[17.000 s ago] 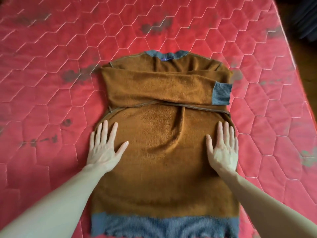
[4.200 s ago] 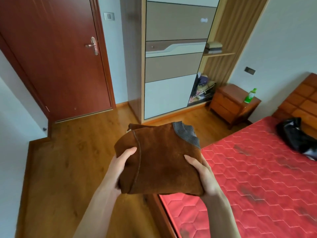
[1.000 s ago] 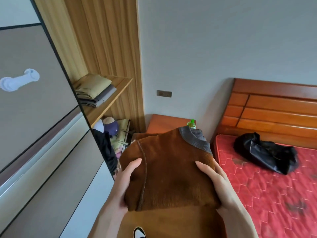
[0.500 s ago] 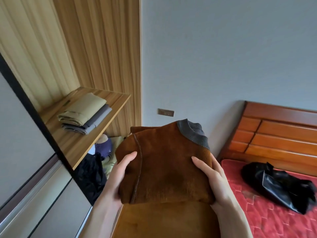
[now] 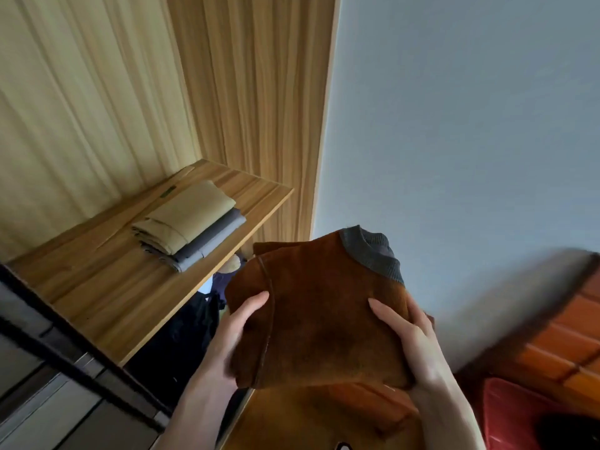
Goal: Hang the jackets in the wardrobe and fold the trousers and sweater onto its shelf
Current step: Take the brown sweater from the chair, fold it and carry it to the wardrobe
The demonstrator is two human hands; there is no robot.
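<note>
Sweater: brown, soft napped knit with a fleecy surface, folded into a thick, roughly square bundle. Ribbed grey collar band at the upper right corner; a raised seam runs down the left third. It is carried in the air in front of the wardrobe, to the right of the shelf and lower in view, touching neither.

Left hand: grips the bundle's left edge, thumb laid over the top face, fingers tucked beneath and out of sight.

Right hand: grips the right edge the same way, thumb on top, fingers wrapped under.

Shelf: flat wooden board with pale, straight-grained laminate and a squared front edge, set into the wardrobe, whose inner walls show the same vertical grain.

Folded trousers: two pairs stacked on the shelf, smooth woven cloth; khaki pair on top, grey pair below, edges stepped slightly apart.

Dark clothing: hangs in shadow under the shelf; detail cannot be told.

Wall: plain, matt, pale grey-blue.

Headboard: orange-brown wood in horizontal panels, blurred, at the right edge.
</note>
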